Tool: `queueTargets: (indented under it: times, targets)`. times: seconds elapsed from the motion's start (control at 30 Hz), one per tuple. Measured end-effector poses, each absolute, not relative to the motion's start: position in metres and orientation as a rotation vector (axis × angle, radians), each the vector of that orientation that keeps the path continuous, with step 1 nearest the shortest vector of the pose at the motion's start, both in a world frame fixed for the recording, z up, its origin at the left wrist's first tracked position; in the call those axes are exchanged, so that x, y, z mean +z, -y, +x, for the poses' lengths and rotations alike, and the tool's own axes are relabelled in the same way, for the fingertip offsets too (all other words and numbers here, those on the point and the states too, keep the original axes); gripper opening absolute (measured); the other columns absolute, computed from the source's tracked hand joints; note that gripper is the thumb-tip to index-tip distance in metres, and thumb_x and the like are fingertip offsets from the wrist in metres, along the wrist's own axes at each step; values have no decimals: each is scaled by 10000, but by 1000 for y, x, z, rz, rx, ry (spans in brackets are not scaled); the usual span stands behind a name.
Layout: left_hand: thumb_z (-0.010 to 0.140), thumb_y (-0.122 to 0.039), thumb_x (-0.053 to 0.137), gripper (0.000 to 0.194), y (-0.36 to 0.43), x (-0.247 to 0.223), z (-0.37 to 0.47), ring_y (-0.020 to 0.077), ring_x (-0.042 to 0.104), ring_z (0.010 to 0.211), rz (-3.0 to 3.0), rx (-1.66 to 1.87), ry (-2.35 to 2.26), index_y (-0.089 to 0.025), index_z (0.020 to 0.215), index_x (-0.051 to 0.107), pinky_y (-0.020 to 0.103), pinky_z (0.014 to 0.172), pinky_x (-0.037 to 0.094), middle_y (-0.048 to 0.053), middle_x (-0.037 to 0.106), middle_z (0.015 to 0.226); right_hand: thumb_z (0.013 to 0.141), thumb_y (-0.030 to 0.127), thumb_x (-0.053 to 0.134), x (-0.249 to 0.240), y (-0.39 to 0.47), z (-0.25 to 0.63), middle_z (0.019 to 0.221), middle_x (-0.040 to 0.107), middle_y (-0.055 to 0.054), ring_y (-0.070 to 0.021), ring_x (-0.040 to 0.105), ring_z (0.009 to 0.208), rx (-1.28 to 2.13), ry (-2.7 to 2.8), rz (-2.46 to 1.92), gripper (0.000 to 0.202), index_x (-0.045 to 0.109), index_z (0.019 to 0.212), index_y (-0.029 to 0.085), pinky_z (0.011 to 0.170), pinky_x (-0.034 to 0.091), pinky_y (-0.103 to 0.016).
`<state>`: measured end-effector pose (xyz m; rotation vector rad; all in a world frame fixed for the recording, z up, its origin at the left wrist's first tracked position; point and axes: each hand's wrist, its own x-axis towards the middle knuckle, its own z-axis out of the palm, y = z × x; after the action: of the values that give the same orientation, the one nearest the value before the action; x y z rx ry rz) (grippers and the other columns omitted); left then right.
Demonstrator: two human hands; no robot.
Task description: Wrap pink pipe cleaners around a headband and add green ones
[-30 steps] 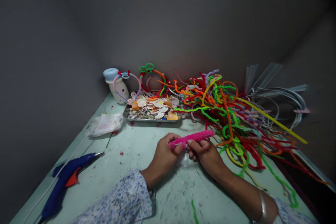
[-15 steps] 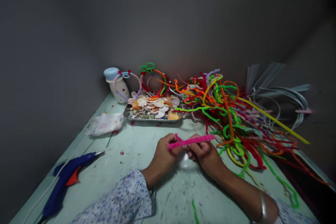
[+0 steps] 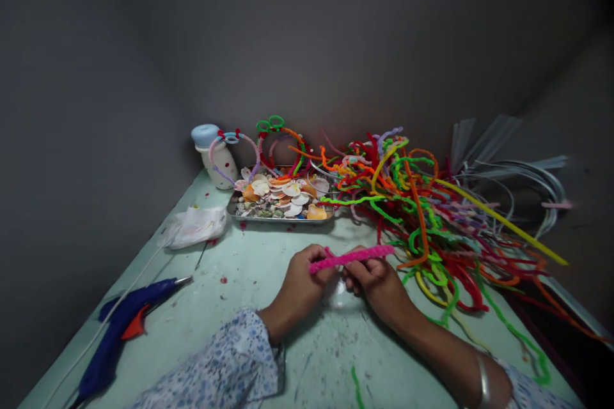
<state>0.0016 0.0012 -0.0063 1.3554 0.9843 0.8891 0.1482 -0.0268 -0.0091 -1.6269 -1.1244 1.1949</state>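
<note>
A fuzzy pink pipe cleaner (image 3: pixel 352 257) runs between my two hands, over the middle front of the table. My left hand (image 3: pixel 307 278) is closed on its left part, and a short pink end pokes up by the fingers. My right hand (image 3: pixel 377 281) pinches it farther right, thumb on top, with the free end sticking out past the knuckles. Below and between the hands sits something clear and shiny (image 3: pixel 339 297) that I cannot make out. The fingertips are partly hidden behind the pipe cleaner.
A blue glue gun (image 3: pixel 125 326) lies at left with its cord. Behind stand a metal tray (image 3: pixel 283 222) of shells, pipe-cleaner headbands (image 3: pixel 259 156) and a white bottle (image 3: pixel 220 166). Tangled coloured pipe cleaners (image 3: pixel 422 204) fill the right. A green piece (image 3: pixel 357 386) lies at the front.
</note>
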Motion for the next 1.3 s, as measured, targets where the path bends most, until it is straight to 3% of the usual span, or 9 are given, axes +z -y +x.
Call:
queueTargets:
  times: [0.5,0.83,1.1,1.3]
  targets:
    - [692,-197,589,64,-6,-12,1,110,479,550,1241,848,-1031,-133,688,583,223,515,344,3,566,615,828,311,507,-21,33,151,590,546,18,-128,497,583,1078,1330,-1437,212,595,696,169,544,362,-245]
    - [762,-259,553,140,0,-2,3,95,411,557,1361,898,-1089,-157,674,513,216,519,315,-31,492,603,810,446,525,-13,30,146,485,507,12,-113,452,493,1108,1172,-1571,398,524,523,169,498,342,-244]
    - [780,-333,568,249,-1,-7,2,94,378,545,1355,897,-1065,-151,628,495,222,510,293,-29,455,571,848,318,498,-23,31,151,594,540,30,-126,489,580,1107,1296,-1406,185,575,739,189,544,356,-241]
    - [797,-376,569,292,-3,-8,3,86,364,519,1331,864,-1042,-146,626,510,220,492,272,-32,441,558,848,278,497,-22,31,153,608,542,29,-130,493,583,1109,1352,-1358,151,559,736,199,546,361,-243]
